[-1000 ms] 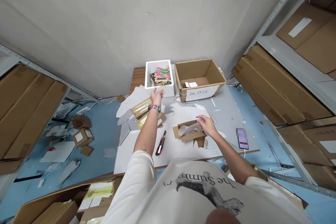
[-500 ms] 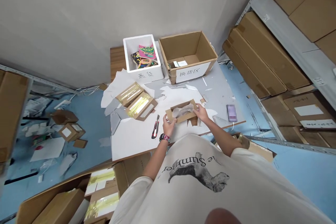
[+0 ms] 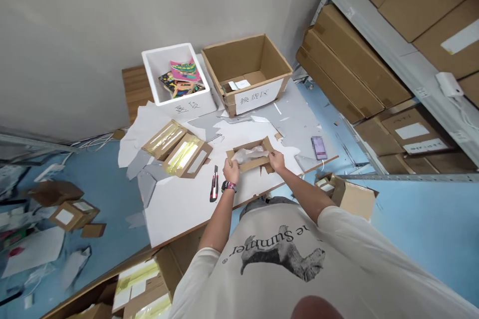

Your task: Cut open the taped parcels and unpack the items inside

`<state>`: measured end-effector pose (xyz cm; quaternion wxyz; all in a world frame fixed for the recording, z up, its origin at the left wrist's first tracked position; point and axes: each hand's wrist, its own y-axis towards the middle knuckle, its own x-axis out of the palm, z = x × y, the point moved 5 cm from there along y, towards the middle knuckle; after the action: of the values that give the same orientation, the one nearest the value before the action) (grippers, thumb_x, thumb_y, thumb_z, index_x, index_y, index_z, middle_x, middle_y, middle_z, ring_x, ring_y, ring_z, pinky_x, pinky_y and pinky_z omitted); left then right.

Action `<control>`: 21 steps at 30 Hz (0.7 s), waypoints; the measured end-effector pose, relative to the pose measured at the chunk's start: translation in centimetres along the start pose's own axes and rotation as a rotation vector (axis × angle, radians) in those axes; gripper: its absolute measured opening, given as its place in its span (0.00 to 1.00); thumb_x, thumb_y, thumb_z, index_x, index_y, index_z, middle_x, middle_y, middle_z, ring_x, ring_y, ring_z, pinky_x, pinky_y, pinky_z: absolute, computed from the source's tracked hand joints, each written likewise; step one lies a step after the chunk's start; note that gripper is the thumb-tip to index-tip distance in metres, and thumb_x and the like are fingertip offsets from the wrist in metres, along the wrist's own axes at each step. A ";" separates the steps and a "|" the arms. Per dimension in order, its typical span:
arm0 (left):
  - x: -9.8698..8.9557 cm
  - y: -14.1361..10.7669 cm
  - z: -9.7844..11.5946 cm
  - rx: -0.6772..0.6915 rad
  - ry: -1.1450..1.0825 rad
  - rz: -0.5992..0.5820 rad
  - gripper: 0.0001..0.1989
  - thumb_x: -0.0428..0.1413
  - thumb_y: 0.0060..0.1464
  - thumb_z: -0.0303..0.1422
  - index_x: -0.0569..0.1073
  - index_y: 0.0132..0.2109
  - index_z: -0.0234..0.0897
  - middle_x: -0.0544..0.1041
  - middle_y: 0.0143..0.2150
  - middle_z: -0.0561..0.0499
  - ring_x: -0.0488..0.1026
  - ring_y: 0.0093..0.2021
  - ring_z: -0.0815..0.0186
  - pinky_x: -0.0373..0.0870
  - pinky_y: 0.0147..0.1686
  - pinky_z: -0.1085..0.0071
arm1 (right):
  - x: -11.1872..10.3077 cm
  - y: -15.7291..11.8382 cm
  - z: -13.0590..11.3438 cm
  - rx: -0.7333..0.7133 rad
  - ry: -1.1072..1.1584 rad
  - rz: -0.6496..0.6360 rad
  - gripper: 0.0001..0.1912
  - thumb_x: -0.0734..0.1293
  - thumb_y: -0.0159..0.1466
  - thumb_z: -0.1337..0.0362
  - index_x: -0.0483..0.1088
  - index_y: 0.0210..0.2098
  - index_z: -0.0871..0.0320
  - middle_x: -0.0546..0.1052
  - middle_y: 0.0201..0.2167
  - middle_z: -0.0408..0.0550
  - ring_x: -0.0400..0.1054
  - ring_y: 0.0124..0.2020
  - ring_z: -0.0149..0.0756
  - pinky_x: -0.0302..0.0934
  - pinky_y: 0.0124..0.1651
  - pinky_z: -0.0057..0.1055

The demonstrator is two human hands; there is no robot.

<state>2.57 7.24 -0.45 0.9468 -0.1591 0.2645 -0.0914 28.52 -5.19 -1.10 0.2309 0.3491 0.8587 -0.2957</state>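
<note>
A small opened cardboard box (image 3: 249, 165) sits between my hands above the table. Crumpled translucent plastic wrap (image 3: 250, 154) fills it; what the wrap covers, if anything, I cannot make out. My left hand (image 3: 231, 171) is closed on the box's left end, and a watch is on that wrist. At the right end, my right hand (image 3: 277, 161) grips the box edge near the wrap. Left of the box lies a red and black utility knife (image 3: 214, 185). Farther left are two taped cardboard parcels, one (image 3: 165, 139) partly behind the other (image 3: 190, 158).
A white foam bin (image 3: 194, 101) with colourful items and a labelled open carton (image 3: 258, 97) stand at the table's back. A phone (image 3: 319, 148) lies at right. Shelves with cartons (image 3: 355, 67) flank the right; more boxes (image 3: 75, 214) lie on the floor at left.
My view has turned slightly, so the table and bins appear farther left. Both hands still hold the box, and the wrap inside looks a little shifted.
</note>
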 end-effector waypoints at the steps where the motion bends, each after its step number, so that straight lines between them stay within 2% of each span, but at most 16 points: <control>1: 0.3 -0.4 0.5 0.036 -0.017 -0.015 0.06 0.58 0.65 0.41 0.74 0.43 0.46 0.80 0.38 0.48 0.78 0.46 0.50 0.72 0.49 0.62 | -0.9 -0.4 0.5 0.000 0.017 0.020 0.15 0.64 0.66 0.52 0.78 0.32 0.53 0.86 0.36 0.51 0.78 0.42 0.46 0.71 0.46 0.35; 3: 1.5 -1.3 2.1 0.104 -0.029 -0.065 0.08 0.58 0.65 0.42 0.75 0.46 0.46 0.81 0.40 0.49 0.79 0.47 0.52 0.73 0.48 0.62 | -3.5 -1.2 1.7 -0.008 0.080 0.076 0.17 0.64 0.65 0.50 0.79 0.33 0.53 0.87 0.38 0.52 0.80 0.43 0.47 0.71 0.47 0.35; 6: 4.7 -3.1 5.9 0.214 0.022 -0.186 0.09 0.56 0.66 0.42 0.76 0.47 0.44 0.82 0.40 0.50 0.79 0.45 0.55 0.73 0.47 0.64 | -9.6 -2.6 4.2 -0.026 0.211 0.199 0.18 0.66 0.63 0.47 0.81 0.34 0.53 0.88 0.38 0.53 0.82 0.42 0.49 0.73 0.46 0.37; 8: 8.2 -4.9 9.4 0.318 0.074 -0.299 0.09 0.56 0.67 0.42 0.76 0.45 0.44 0.81 0.39 0.50 0.78 0.43 0.57 0.73 0.46 0.65 | -14.8 -3.8 6.6 -0.024 0.270 0.296 0.19 0.68 0.62 0.46 0.82 0.35 0.53 0.88 0.38 0.53 0.82 0.42 0.50 0.74 0.45 0.38; 11: 15.1 -9.1 15.1 0.477 0.138 -0.497 0.09 0.57 0.68 0.42 0.75 0.43 0.43 0.80 0.36 0.51 0.77 0.40 0.58 0.71 0.43 0.67 | -23.5 -7.0 11.7 0.030 0.311 0.455 0.20 0.70 0.62 0.44 0.82 0.35 0.54 0.88 0.37 0.52 0.82 0.41 0.50 0.74 0.43 0.38; 13: 20.4 -13.1 18.4 0.563 0.171 -0.631 0.09 0.57 0.68 0.42 0.75 0.42 0.43 0.79 0.35 0.52 0.76 0.39 0.60 0.69 0.42 0.68 | -29.1 -10.0 15.6 0.092 0.331 0.566 0.22 0.71 0.62 0.41 0.81 0.35 0.55 0.87 0.34 0.51 0.81 0.39 0.48 0.74 0.41 0.36; 16: 27.9 -20.7 22.6 0.700 0.210 -0.822 0.09 0.57 0.68 0.41 0.75 0.42 0.43 0.79 0.34 0.53 0.76 0.37 0.61 0.67 0.40 0.69 | -36.6 -15.3 21.5 0.176 0.384 0.716 0.26 0.71 0.63 0.38 0.79 0.34 0.57 0.84 0.30 0.50 0.78 0.36 0.45 0.72 0.37 0.33; 18: 32.4 -26.0 24.9 0.810 0.239 -0.926 0.10 0.58 0.68 0.43 0.75 0.41 0.42 0.79 0.33 0.53 0.75 0.37 0.61 0.66 0.39 0.69 | -40.9 -19.0 25.1 0.232 0.442 0.811 0.28 0.72 0.62 0.37 0.79 0.35 0.58 0.83 0.30 0.49 0.78 0.35 0.44 0.72 0.36 0.34; 21: 38.4 -33.6 27.6 0.957 0.268 -1.050 0.13 0.60 0.68 0.45 0.75 0.41 0.42 0.79 0.32 0.53 0.76 0.35 0.61 0.67 0.39 0.68 | -46.1 -23.9 29.8 0.303 0.524 0.949 0.28 0.73 0.62 0.38 0.80 0.38 0.59 0.84 0.31 0.49 0.78 0.35 0.44 0.74 0.36 0.34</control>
<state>46.55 -27.04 15.53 0.7033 0.1796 0.1978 -0.6588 46.50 -60.35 13.58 0.0649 0.7882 0.5840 -0.1829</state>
